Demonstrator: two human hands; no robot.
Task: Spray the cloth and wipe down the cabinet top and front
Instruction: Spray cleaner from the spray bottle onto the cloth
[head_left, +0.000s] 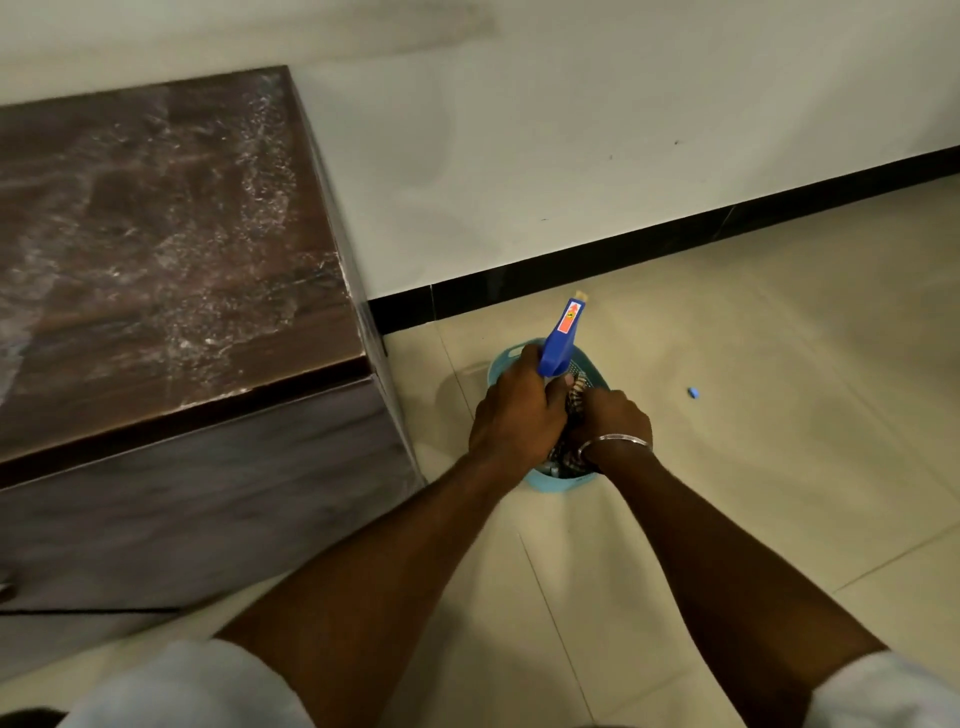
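Note:
A dark wooden cabinet (171, 291) fills the left side, its top streaked with whitish dust or spray. To its right, on the floor, stands a light blue basket (506, 361). Both hands are over that basket. My left hand (511, 415) is closed around a spray bottle whose blue trigger head (561, 338) points up and away. My right hand (613, 421), with a metal bangle on the wrist, grips a dark checked cloth (574, 402) bunched between the two hands. The bottle's body is hidden under my left hand.
Beige floor tiles (753, 415) stretch to the right. A white wall with a black skirting strip (623, 254) runs behind. A small blue scrap (692, 392) lies on the floor right of the basket. My pale sleeves show at the bottom corners.

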